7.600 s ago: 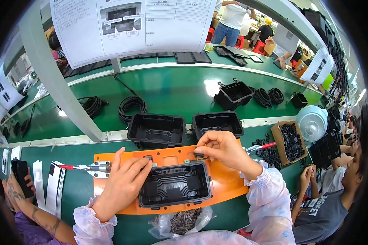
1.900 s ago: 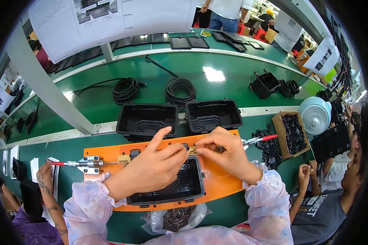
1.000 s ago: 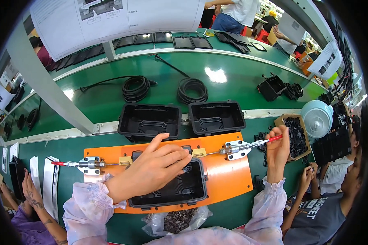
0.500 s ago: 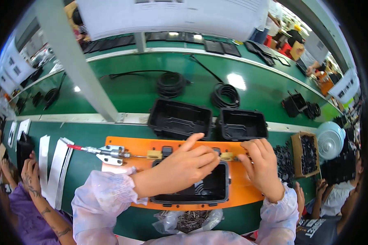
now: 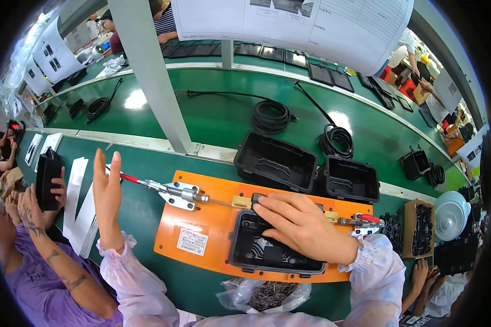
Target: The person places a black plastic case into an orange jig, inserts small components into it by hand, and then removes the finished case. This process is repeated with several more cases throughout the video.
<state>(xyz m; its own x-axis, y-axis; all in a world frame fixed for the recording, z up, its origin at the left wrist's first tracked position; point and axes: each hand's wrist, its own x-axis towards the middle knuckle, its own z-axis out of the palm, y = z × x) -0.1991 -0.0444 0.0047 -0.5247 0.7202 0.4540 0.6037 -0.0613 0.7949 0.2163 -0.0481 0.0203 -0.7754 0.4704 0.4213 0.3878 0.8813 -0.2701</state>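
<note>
My left hand (image 5: pixel 108 199) is raised with fingers apart beside the red handle (image 5: pixel 129 177) of the left toggle clamp (image 5: pixel 183 195); whether it touches the handle is unclear. My right hand (image 5: pixel 305 226) lies across a black plastic box (image 5: pixel 240 253), fingers stretched out, their tips at a small black part (image 5: pixel 256 200) on its far edge. The box sits open side up on an orange fixture plate (image 5: pixel 169 234), and my hand hides part of its inside. Brass-coloured blocks (image 5: pixel 241 202) flank the far edge. At the right end is another red-handled clamp (image 5: pixel 368 219).
Two open black boxes (image 5: pixel 275 158) (image 5: pixel 352 177) stand behind the plate. A bag of screws (image 5: pixel 270 294) lies in front. To the right are a carton of black parts (image 5: pixel 420 229) and a pale blue fan (image 5: pixel 451 215). A co-worker's tattooed arm (image 5: pixel 57 261) is at left.
My left hand has gone from over the box to the left clamp's handle. My right hand has left the right clamp and now rests over the box. The view has shifted.
</note>
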